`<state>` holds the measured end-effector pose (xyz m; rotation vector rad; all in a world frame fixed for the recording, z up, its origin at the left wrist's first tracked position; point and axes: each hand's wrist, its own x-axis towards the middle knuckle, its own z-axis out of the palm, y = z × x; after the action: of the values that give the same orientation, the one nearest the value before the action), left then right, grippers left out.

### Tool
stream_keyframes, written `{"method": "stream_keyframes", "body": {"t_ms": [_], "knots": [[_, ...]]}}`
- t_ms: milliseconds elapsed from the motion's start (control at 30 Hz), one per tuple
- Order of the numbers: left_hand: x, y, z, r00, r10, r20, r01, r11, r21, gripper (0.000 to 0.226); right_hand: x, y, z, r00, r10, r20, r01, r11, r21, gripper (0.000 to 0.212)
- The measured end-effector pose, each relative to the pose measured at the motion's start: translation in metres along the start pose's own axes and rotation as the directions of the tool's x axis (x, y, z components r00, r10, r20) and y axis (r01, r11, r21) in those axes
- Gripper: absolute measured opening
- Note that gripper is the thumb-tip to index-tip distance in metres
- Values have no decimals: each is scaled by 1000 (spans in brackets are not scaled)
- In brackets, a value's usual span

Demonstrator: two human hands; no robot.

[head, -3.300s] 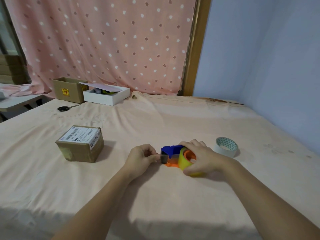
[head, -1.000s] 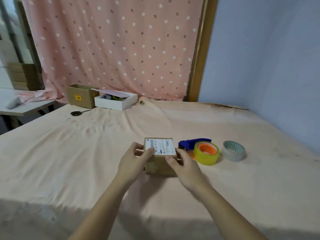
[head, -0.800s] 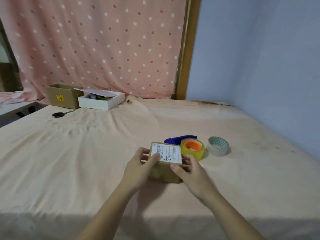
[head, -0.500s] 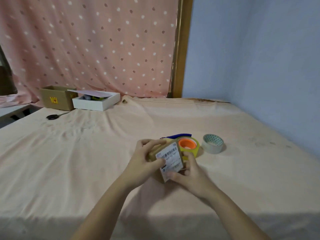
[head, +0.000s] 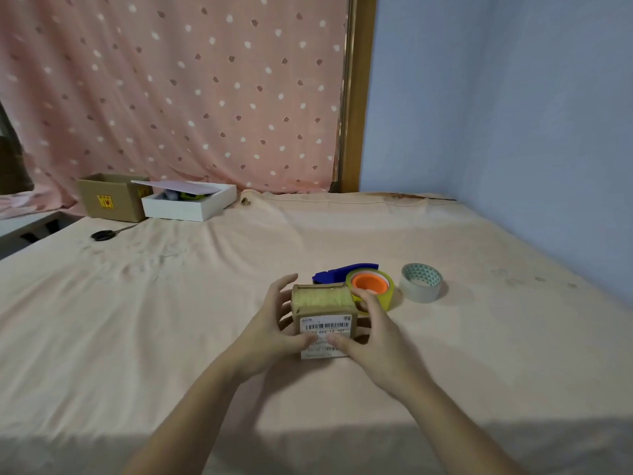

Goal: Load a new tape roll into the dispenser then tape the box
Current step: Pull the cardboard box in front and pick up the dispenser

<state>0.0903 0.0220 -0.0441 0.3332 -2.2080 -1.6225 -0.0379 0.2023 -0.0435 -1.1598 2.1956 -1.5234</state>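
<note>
So I'm gripping the box [head: 323, 315] with both hands [head: 270, 332] [head: 375, 332] — it's crowding the dispenser [head: 359, 282], risking knocking it.

three boxes [head: 323, 320], perhaps two tape rolls [head: 420, 283]

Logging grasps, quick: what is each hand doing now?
Left hand: closed on the small brown cardboard box, fingers on its left side.
Right hand: closed on the same box, right side.
</note>
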Motion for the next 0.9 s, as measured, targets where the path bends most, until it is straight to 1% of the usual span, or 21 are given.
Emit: {"method": "stream_keyframes", "body": {"t_ms": [167, 267, 300, 333, 367, 433, 467, 500, 567, 600, 667, 733, 800, 900], "knots": [[0, -7, 1, 999, -25, 32, 29, 992, -127, 109, 5, 6, -2, 1000, -6, -3, 6, 1000, -31, 89], [4, -5, -1, 1000, -22, 0, 22, 991, -132, 123, 8, 12, -8, 999, 13, 29, -13, 1000, -2, 99], [5, -4, -1, 1000, -14, -8, 12, 991, -130, 125, 11, 13, -12, 999, 20, 26, -21, 999, 41, 95], [6, -5, -3, 1000, -3, -14, 1, 991, -130, 123, 14, 13, -17, 1000, 17, -8, -17, 995, 94, 84], [7, -4, -5, 1000, 5, -19, -8, 992, -129, 117, 18, 14, -23, 997, 18, -80, -7, 990, 140, 68], [13, -3, -10, 998, -5, -64, -4, 990, -143, 96, 30, 18, -36, 962, 76, -262, -27, 982, 185, 37], [20, -3, -13, 994, -26, -106, 8, 986, -165, 87, 38, 23, -42, 936, 112, -333, -58, 984, 169, 29], [29, -3, -16, 987, -59, -152, 32, 984, -177, 79, 46, 27, -48, 913, 150, -379, -105, 985, 138, 27], [54, -1, -22, 966, -128, -223, 100, 986, -133, 61, 62, 35, -55, 890, 241, -387, -232, 970, 70, 29], [67, 0, -25, 957, -165, -238, 145, 985, -98, 53, 69, 37, -57, 887, 298, -354, -298, 953, 54, 32], [93, 0, -29, 947, -233, -221, 233, 972, -27, 43, 82, 39, -56, 878, 392, -274, -396, 917, 41, 43], [112, -2, -31, 940, -305, -152, 314, 949, 40, 40, 97, 43, -53, 874, 428, -231, -435, 900, 26, 57], [123, -4, -28, 931, -356, -77, 363, 924, 116, 42, 112, 45, -52, 881, 421, -218, -439, 897, -43, 67], [129, -6, -25, 938, -347, -5, 340, 916, 211, 40, 128, 41, -53, 901, 406, -150, -430, 882, -192, 73]]}}
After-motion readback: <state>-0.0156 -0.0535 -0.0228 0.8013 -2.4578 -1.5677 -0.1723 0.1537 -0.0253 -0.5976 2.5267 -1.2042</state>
